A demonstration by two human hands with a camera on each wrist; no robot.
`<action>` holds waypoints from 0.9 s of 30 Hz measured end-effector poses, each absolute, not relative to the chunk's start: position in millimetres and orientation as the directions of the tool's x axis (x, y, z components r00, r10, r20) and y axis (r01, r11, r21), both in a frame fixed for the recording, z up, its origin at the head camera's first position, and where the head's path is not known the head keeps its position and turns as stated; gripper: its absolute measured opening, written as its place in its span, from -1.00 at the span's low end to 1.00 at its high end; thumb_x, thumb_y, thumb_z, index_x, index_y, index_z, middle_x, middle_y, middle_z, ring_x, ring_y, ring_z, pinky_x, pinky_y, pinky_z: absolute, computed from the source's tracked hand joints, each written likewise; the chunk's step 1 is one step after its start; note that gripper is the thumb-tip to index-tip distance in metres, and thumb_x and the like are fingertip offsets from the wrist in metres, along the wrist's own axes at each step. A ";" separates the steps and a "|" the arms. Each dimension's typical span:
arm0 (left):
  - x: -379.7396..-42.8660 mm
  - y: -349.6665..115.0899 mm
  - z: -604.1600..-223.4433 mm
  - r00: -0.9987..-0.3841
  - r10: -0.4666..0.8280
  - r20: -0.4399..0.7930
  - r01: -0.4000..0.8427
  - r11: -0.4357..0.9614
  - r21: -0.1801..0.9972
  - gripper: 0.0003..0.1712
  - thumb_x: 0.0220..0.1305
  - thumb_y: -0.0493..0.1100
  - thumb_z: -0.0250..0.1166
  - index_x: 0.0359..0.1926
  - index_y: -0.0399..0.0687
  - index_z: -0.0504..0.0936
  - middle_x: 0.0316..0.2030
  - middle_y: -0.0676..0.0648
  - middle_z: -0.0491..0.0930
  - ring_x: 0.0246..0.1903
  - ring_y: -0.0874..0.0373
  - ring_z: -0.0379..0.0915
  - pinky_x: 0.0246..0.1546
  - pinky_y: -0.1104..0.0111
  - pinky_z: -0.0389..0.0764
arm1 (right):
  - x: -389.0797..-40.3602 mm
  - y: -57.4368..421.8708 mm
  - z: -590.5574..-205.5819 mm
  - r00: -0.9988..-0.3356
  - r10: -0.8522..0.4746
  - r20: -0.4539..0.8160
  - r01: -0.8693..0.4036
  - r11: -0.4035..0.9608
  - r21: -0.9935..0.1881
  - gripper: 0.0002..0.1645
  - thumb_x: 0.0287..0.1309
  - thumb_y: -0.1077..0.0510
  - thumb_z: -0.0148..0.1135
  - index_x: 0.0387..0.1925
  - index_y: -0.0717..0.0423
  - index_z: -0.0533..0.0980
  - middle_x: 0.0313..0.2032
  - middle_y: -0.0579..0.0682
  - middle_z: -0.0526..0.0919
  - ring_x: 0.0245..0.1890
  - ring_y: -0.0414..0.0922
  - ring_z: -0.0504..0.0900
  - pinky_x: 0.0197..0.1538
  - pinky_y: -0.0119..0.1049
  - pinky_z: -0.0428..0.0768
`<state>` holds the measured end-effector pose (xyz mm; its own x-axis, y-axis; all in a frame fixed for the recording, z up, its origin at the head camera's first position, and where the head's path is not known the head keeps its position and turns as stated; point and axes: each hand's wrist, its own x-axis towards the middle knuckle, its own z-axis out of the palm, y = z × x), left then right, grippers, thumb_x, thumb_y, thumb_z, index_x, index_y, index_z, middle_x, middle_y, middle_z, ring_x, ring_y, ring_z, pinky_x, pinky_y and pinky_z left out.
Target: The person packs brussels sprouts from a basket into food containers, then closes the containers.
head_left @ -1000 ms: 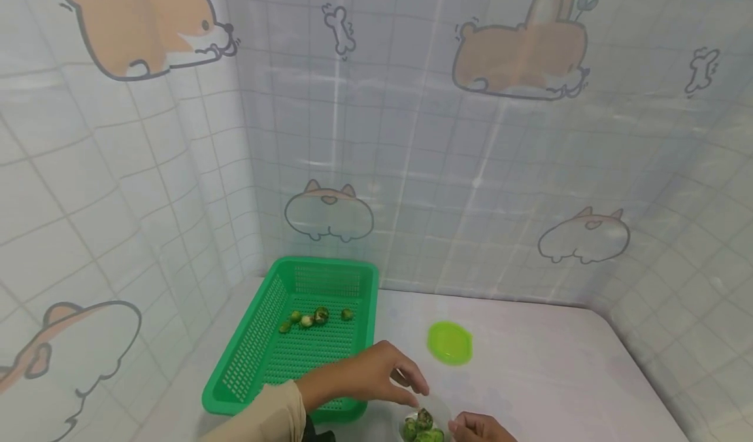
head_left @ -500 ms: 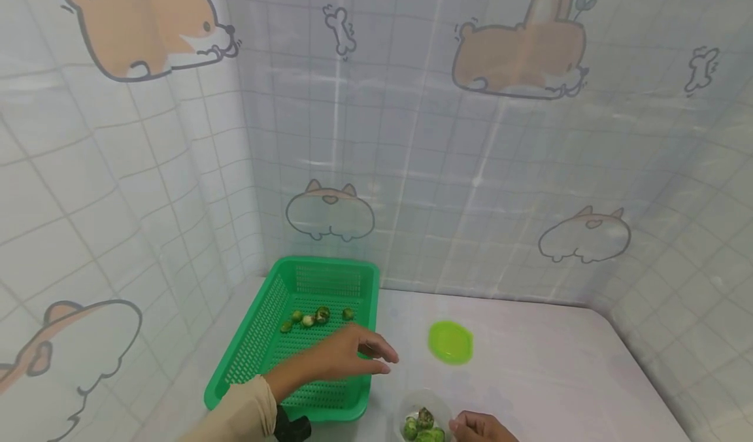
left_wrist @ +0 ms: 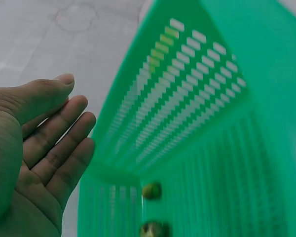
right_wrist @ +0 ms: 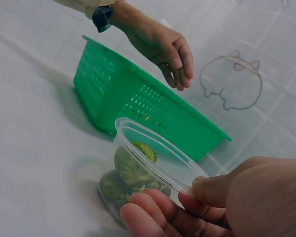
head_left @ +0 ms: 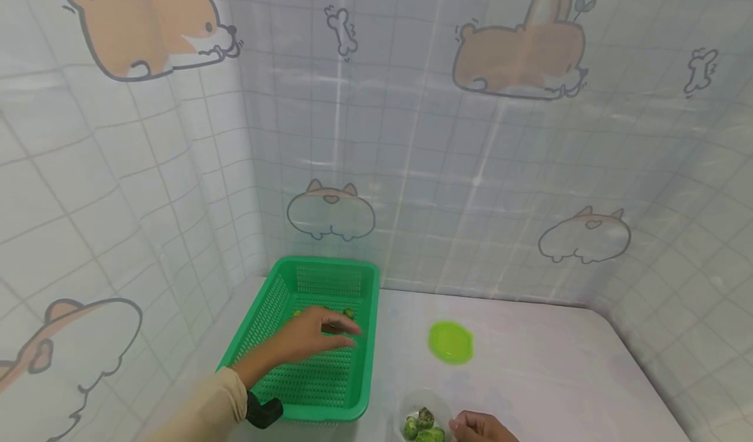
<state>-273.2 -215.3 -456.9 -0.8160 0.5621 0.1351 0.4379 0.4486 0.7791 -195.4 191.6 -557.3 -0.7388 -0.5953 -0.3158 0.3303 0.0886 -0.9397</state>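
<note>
My left hand (head_left: 308,334) is held over the green plastic basket (head_left: 367,363), fingers relaxed and nothing between them. In the left wrist view its palm and fingers (left_wrist: 71,143) show beside the basket's perforated wall. Brussels sprouts lie inside the basket; one sprout (head_left: 349,313) shows past my hand, which hides most of the others. My right hand (head_left: 479,425) pinches the rim of a clear plastic cup (right_wrist: 119,129) between thumb and fingers. Several Brussels sprouts (right_wrist: 130,168) sit in the cup, which stands on the table at the bottom of the head view.
A lime-green lid-like disc (head_left: 450,342) lies on the white table (head_left: 541,363) right of the basket. Walls of white tiled sheeting (head_left: 435,187) with cartoon dogs enclose the table at the back and both sides.
My left hand has moved from above the cup leftward and away from me, to over the basket. My right hand keeps its hold on the cup's rim.
</note>
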 end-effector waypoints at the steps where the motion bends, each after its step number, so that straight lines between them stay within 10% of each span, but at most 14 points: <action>1: -274.7 -219.7 -457.7 -0.824 0.551 0.132 0.431 0.458 0.778 -0.64 0.36 0.11 0.33 0.10 0.15 0.71 0.03 0.13 0.70 0.04 0.01 0.63 0.04 0.28 0.64 | -195.5 191.7 -557.6 -0.739 -0.596 -0.314 0.330 0.087 -0.940 -0.63 0.53 0.03 -0.01 -0.36 0.15 0.53 -0.57 -0.15 0.59 -0.69 -0.35 0.43 -0.62 -0.50 0.43; 27: -306.6 -290.7 -480.9 -0.921 0.338 0.193 0.389 0.786 0.481 -0.66 0.27 -0.01 0.42 -0.05 -0.12 0.75 -0.10 -0.10 0.75 -0.06 -0.07 0.68 -0.03 0.02 0.68 | -195.7 190.6 -556.5 -0.750 -0.576 -0.326 0.323 0.112 -0.940 -0.63 0.50 -0.01 0.05 -0.41 0.10 0.51 -0.63 -0.19 0.49 -0.71 -0.34 0.37 -0.64 -0.50 0.39</action>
